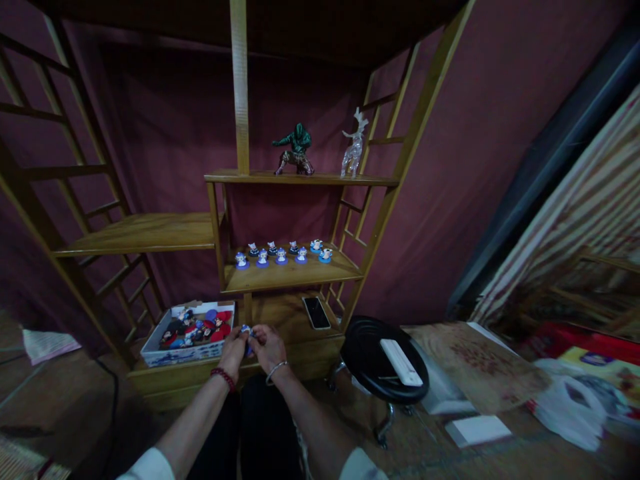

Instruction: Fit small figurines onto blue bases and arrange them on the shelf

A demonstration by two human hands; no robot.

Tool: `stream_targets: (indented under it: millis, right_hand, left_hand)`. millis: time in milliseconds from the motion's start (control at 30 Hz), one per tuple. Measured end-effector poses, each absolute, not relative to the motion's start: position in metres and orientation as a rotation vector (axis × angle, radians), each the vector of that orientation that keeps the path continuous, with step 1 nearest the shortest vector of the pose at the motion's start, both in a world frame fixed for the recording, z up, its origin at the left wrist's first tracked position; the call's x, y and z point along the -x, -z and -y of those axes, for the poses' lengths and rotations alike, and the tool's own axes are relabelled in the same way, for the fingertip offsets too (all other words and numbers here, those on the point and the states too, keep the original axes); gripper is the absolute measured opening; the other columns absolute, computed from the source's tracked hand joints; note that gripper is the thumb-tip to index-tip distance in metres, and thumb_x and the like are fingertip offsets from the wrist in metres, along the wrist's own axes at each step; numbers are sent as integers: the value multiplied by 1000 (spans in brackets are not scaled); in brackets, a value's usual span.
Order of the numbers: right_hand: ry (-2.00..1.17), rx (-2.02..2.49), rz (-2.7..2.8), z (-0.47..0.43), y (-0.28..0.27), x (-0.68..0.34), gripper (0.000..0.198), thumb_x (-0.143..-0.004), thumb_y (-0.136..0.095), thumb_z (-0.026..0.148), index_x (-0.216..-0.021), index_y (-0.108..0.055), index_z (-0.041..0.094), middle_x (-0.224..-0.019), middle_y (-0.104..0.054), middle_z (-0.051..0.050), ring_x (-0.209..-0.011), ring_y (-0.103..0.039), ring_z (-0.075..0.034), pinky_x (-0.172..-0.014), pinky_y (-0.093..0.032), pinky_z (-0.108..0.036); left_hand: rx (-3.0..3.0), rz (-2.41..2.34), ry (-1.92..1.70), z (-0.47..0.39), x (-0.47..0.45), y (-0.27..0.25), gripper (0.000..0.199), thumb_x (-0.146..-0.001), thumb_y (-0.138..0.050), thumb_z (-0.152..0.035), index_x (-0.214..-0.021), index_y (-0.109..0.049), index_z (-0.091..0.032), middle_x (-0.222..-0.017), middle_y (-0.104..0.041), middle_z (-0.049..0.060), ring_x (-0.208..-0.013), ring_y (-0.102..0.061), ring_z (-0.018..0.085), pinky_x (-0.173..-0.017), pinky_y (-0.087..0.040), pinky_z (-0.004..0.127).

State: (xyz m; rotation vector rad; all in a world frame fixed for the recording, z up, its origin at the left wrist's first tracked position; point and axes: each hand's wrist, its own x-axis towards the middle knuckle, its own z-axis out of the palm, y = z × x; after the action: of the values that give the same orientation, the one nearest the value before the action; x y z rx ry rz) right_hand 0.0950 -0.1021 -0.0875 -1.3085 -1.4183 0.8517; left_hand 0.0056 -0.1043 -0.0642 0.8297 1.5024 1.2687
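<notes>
Between my two hands is a small figurine (pixel 247 331) in white and purple-blue, held in front of the lower shelf. My left hand (pixel 233 352) wraps its fingers around one side of it, a red bead bracelet on the wrist. From the other side my right hand (pixel 268 348) grips it, with a pale bangle on that wrist. Fingers hide much of the figurine. Left of my hands stands a white-and-blue box (pixel 185 355) holding a heap of small figures in red, black and blue. Similar small figurines (pixel 281 256) stand in two rows on the shelf above.
A phone (pixel 316 313) lies on the lower shelf. A crouching green figure (pixel 296 151) and a clear deer figure (pixel 355 143) stand higher up. At right are a black stool (pixel 365 360) with a white object (pixel 401 363) on it, and a plastic bag (pixel 570 407).
</notes>
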Motion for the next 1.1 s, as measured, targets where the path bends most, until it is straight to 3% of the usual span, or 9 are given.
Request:
stream_targets:
  millis: [267, 467, 667, 1100]
  right_hand:
    - [-943, 1292, 1395, 95, 90, -114, 32, -62, -60, 24, -94, -56, 20, -85, -62, -3, -76, -59, -15, -70, -49, -28]
    - [-1048, 1253, 1367, 90, 96, -124, 45, -60, -63, 25, -104, -53, 19, -90, -63, -3, -83, -59, -17, -77, -47, -33]
    - [-1148, 1079, 1291, 95, 93, -126, 44, -60, -64, 23, -103, -56, 21, -94, -63, -3, -89, -58, -18, -81, -46, -35]
    - [-1244, 1028, 1200, 101, 94, -123, 44, -57, -66, 25, -100, -58, 20, -95, -62, -2, -86, -57, -16, -77, -47, -31]
  left_hand:
    - [-664, -1369, -1232, 102, -18, 59, 18, -69, -53, -15, -86, -58, -15, -65, -59, 1, -52, -52, 10, -45, -42, 21]
    - [-665, -1283, -1191, 104, -18, 57, 18, -68, -54, -15, -85, -60, -15, -66, -61, 0, -52, -53, 9, -45, -42, 20]
    - [-660, -1259, -1201, 104, -17, 62, 12, -67, -54, -15, -79, -56, -13, -62, -59, 0, -50, -53, 9, -43, -42, 20]
    - [-691, -1232, -1103, 115, -11, 57, 28, -71, -48, -15, -97, -59, -13, -80, -63, 6, -57, -54, 10, -45, -44, 20]
